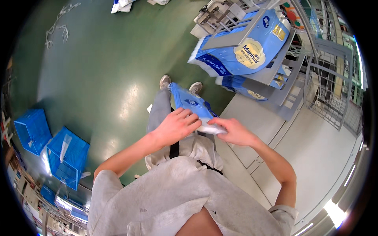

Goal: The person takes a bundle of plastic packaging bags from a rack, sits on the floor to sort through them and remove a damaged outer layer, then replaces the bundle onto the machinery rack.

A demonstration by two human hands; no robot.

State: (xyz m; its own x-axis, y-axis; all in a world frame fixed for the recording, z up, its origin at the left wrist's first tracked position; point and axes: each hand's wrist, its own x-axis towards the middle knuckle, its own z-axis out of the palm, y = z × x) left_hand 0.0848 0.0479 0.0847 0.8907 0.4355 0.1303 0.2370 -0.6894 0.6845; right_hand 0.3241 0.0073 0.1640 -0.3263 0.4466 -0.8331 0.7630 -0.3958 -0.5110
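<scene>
A blue printed plastic packaging bag (193, 103) with a whitish end hangs in front of my waist, its far end reaching down toward my shoes. My left hand (179, 125) lies over its left near edge with the fingers curled onto the film. At the right near edge, my right hand (234, 131) pinches the whitish end between thumb and fingers. The bag looks flat and slack. My own fingers hide part of both grips.
Stacked blue packaging bags (252, 47) sit in a grey metal holder on the machine at right, above white panels (299, 157). A wire guard (328, 86) stands beyond. Blue crates (69, 157) rest on the green floor at left. White strips (59, 25) lie farther off.
</scene>
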